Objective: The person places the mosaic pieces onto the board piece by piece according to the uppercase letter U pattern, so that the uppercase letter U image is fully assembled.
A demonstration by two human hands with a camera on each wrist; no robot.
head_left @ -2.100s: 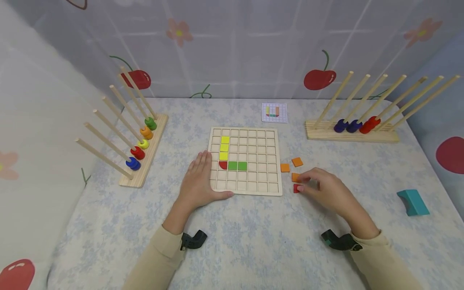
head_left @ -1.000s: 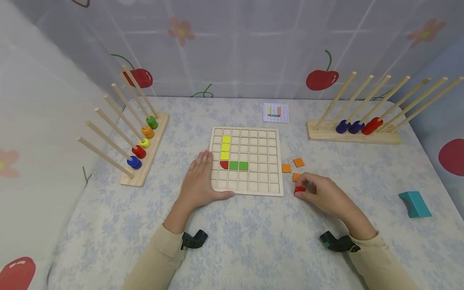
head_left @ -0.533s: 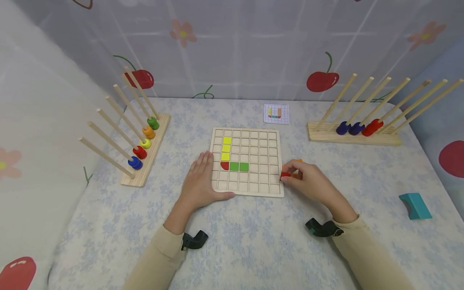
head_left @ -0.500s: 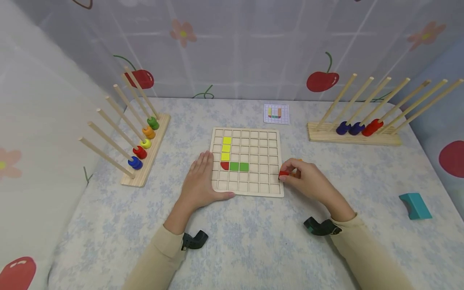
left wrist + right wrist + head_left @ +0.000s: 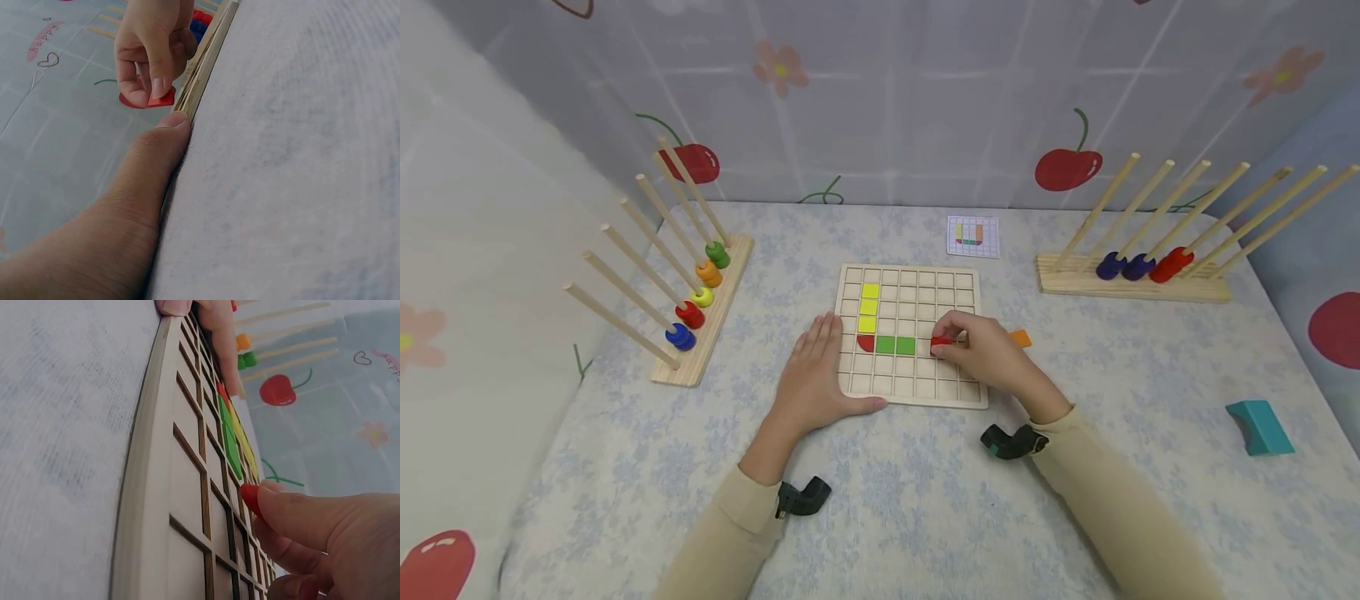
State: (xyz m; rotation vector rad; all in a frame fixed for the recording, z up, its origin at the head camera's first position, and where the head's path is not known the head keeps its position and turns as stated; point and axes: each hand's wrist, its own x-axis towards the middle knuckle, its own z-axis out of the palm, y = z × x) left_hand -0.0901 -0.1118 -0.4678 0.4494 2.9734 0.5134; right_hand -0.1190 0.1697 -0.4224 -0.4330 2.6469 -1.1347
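Note:
My right hand (image 5: 981, 350) pinches a small red tile (image 5: 940, 342) between thumb and fingertips. It holds the tile over the wooden grid board (image 5: 891, 390), just right of two green tiles (image 5: 895, 345). A small red patch (image 5: 308, 589) also shows by its curled lower fingers; I cannot tell what it is. My left hand (image 5: 812, 375) lies with straight fingers along the board's left edge, thumb at the front edge. In the board sit a column of yellow tiles (image 5: 868, 307) and a rounded red tile (image 5: 866, 342) below them. One orange tile (image 5: 1020, 338) shows beyond my right hand.
A pattern card (image 5: 973, 237) lies behind the board. Peg racks with coloured rings stand at the left (image 5: 700, 333) and back right (image 5: 1135, 283). A teal arch block (image 5: 1259, 427) is at the far right. The patterned cloth (image 5: 887, 517) covers the table.
My right hand has picked up the red tile from the table beside the orange tiles and carried it left over the board. My left hand has stayed in place.

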